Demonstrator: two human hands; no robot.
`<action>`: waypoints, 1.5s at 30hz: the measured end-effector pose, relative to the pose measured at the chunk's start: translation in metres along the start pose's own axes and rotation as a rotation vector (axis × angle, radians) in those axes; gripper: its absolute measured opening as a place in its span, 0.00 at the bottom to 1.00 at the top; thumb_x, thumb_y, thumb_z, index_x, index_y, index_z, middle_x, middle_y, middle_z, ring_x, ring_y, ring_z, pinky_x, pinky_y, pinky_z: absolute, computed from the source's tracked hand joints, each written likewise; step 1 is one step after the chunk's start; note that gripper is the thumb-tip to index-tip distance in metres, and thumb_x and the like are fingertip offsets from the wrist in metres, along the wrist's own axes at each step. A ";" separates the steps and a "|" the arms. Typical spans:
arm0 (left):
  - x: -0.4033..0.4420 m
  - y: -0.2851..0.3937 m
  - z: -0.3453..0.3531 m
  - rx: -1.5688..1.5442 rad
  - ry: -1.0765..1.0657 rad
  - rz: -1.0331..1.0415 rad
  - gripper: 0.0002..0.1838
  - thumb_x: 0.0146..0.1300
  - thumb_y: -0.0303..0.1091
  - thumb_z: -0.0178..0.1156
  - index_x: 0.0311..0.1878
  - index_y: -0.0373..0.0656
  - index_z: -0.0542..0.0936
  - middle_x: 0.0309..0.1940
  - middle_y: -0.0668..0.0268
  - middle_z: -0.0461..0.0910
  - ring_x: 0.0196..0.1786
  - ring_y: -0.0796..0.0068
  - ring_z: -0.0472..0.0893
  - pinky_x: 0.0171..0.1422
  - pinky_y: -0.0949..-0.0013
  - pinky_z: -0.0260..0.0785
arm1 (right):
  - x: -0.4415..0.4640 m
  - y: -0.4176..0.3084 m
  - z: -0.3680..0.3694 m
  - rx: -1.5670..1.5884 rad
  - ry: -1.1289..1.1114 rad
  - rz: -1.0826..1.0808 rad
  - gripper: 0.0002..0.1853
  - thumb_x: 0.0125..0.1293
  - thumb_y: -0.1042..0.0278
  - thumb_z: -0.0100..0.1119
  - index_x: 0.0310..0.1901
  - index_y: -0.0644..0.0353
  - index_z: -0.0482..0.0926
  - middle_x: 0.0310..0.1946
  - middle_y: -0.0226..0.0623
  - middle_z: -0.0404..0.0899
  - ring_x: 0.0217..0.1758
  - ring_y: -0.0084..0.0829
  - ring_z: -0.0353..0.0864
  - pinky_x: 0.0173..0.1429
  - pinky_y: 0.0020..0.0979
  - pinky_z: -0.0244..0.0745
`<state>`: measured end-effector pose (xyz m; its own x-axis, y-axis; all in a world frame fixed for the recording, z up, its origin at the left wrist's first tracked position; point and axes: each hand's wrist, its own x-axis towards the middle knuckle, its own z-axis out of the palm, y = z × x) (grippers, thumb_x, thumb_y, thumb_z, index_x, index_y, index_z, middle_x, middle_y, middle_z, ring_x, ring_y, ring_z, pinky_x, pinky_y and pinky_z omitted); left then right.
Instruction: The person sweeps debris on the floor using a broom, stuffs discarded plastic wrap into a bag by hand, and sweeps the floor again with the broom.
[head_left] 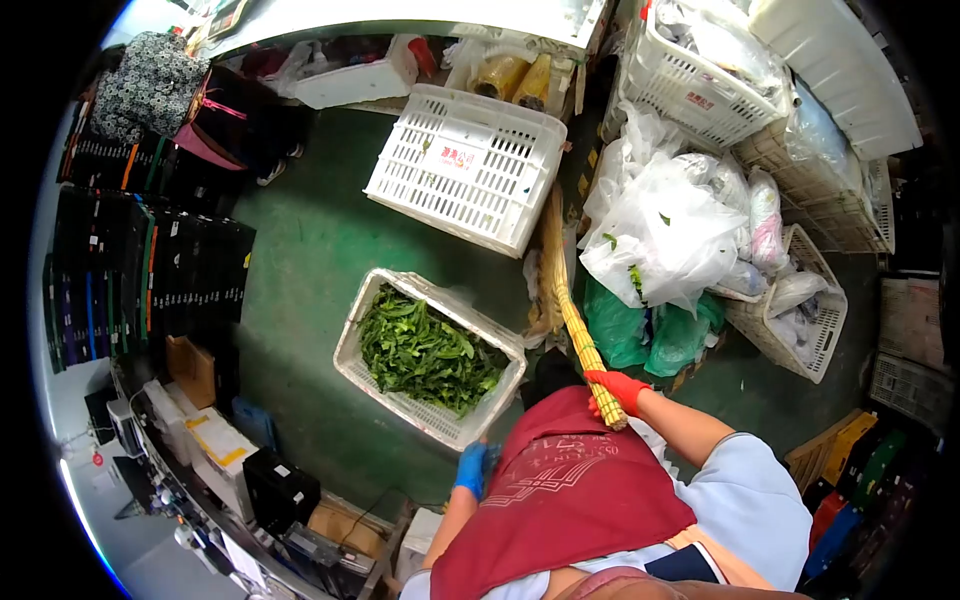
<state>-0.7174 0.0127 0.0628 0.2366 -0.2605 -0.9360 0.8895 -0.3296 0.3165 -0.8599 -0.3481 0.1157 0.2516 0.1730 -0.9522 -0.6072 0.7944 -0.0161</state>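
Observation:
My right hand (618, 392), in a red glove, is closed around the bundled yellow-stalk handle of a broom (580, 330). The broom's brush end lies farther off, beside the closed crate. My left hand (472, 468), in a blue glove, hangs low by the near corner of a white plastic crate (350, 350). Its fingers are partly hidden, and I cannot tell whether they touch the crate. Leafy green vegetables (425, 350) fill much of that crate, which sits on the green floor.
An upside-down-looking white crate (470, 165) stands ahead. To the right are clear plastic bags (665, 230), green bags (615, 325) and a crate of wrapped items (820, 340). Stacked black crates (195, 265) line the left. Another person (150, 90) stands far left near a counter (400, 20).

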 end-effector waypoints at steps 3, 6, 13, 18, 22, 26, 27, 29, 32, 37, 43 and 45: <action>-0.013 0.028 0.023 -0.065 -0.007 -0.057 0.15 0.62 0.35 0.49 0.50 0.43 0.69 0.38 0.60 0.80 0.34 0.70 0.80 0.38 0.69 0.73 | -0.042 0.003 0.014 -0.027 0.023 -0.053 0.23 0.57 0.49 0.56 0.42 0.60 0.65 0.24 0.43 0.74 0.20 0.35 0.76 0.23 0.34 0.75; -0.012 0.030 0.011 0.057 0.003 -0.002 0.16 0.62 0.38 0.48 0.51 0.43 0.68 0.39 0.60 0.80 0.37 0.70 0.80 0.40 0.69 0.71 | -0.093 0.003 0.042 -0.054 0.071 -0.181 0.23 0.57 0.50 0.56 0.43 0.58 0.63 0.23 0.41 0.73 0.20 0.32 0.76 0.21 0.32 0.75; -0.021 -0.030 -0.062 -0.037 0.156 -0.079 0.14 0.62 0.36 0.48 0.49 0.44 0.69 0.40 0.60 0.79 0.37 0.69 0.79 0.41 0.67 0.71 | -0.031 -0.032 0.076 0.116 0.060 -0.444 0.20 0.60 0.48 0.52 0.41 0.58 0.65 0.20 0.38 0.72 0.20 0.31 0.75 0.23 0.31 0.73; -0.034 -0.080 -0.121 -0.130 0.199 -0.122 0.15 0.61 0.35 0.48 0.51 0.45 0.66 0.38 0.58 0.79 0.38 0.66 0.79 0.41 0.66 0.71 | 0.024 -0.057 0.100 0.202 0.099 -0.508 0.22 0.60 0.46 0.51 0.40 0.59 0.66 0.24 0.39 0.73 0.23 0.32 0.76 0.26 0.33 0.74; -0.029 -0.100 -0.137 -0.131 0.203 -0.143 0.16 0.61 0.35 0.48 0.51 0.43 0.67 0.38 0.58 0.79 0.37 0.67 0.79 0.39 0.67 0.70 | 0.065 -0.037 0.074 0.102 0.127 -0.429 0.22 0.59 0.46 0.52 0.40 0.58 0.66 0.22 0.40 0.73 0.21 0.33 0.76 0.25 0.33 0.74; -0.016 -0.090 -0.131 -0.113 0.109 -0.100 0.13 0.62 0.38 0.48 0.47 0.46 0.70 0.38 0.61 0.80 0.35 0.67 0.79 0.37 0.67 0.70 | 0.046 0.024 0.050 -0.152 0.215 -0.337 0.23 0.59 0.48 0.53 0.42 0.61 0.65 0.17 0.43 0.72 0.16 0.36 0.75 0.20 0.35 0.72; -0.013 -0.080 -0.123 -0.080 0.089 -0.079 0.12 0.62 0.39 0.48 0.46 0.47 0.71 0.38 0.62 0.80 0.34 0.67 0.79 0.36 0.66 0.69 | 0.040 0.041 0.042 -0.142 0.229 -0.295 0.23 0.59 0.49 0.53 0.42 0.62 0.66 0.15 0.44 0.72 0.15 0.37 0.74 0.17 0.37 0.71; -0.003 -0.068 -0.120 -0.066 0.058 -0.046 0.14 0.61 0.38 0.49 0.49 0.45 0.70 0.36 0.61 0.80 0.33 0.69 0.79 0.36 0.68 0.69 | 0.023 0.077 0.024 -0.228 0.259 -0.256 0.22 0.59 0.50 0.52 0.42 0.63 0.66 0.15 0.44 0.72 0.15 0.38 0.74 0.17 0.37 0.71; 0.000 -0.040 -0.109 0.015 0.062 -0.020 0.13 0.62 0.36 0.48 0.48 0.44 0.70 0.35 0.61 0.81 0.30 0.70 0.80 0.31 0.71 0.69 | 0.006 0.135 -0.015 -0.372 0.277 -0.183 0.23 0.58 0.50 0.53 0.42 0.64 0.67 0.19 0.44 0.72 0.15 0.37 0.74 0.18 0.37 0.72; 0.004 -0.030 -0.108 0.066 0.050 -0.027 0.10 0.62 0.37 0.49 0.45 0.46 0.72 0.32 0.63 0.81 0.27 0.73 0.79 0.27 0.73 0.68 | -0.025 0.206 -0.036 -0.352 0.277 -0.011 0.24 0.55 0.49 0.56 0.40 0.65 0.67 0.20 0.41 0.71 0.17 0.36 0.76 0.18 0.36 0.73; 0.036 -0.049 -0.123 0.192 0.003 -0.098 0.10 0.61 0.39 0.50 0.42 0.47 0.73 0.30 0.66 0.81 0.26 0.75 0.78 0.26 0.73 0.67 | -0.099 0.233 0.001 -0.397 0.322 -0.103 0.20 0.55 0.51 0.59 0.34 0.61 0.67 0.20 0.38 0.70 0.17 0.32 0.74 0.17 0.35 0.72; 0.044 -0.044 -0.120 0.279 -0.038 -0.088 0.09 0.61 0.37 0.49 0.43 0.47 0.71 0.32 0.64 0.81 0.27 0.73 0.79 0.25 0.73 0.68 | -0.132 0.232 0.022 -0.449 0.327 -0.201 0.20 0.55 0.52 0.59 0.35 0.61 0.68 0.21 0.37 0.70 0.18 0.32 0.74 0.18 0.36 0.72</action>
<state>-0.6988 0.1245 -0.0106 0.1435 -0.2521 -0.9570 0.7629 -0.5878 0.2693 -1.0174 -0.1737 0.2450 0.1927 -0.2000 -0.9607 -0.8493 0.4564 -0.2654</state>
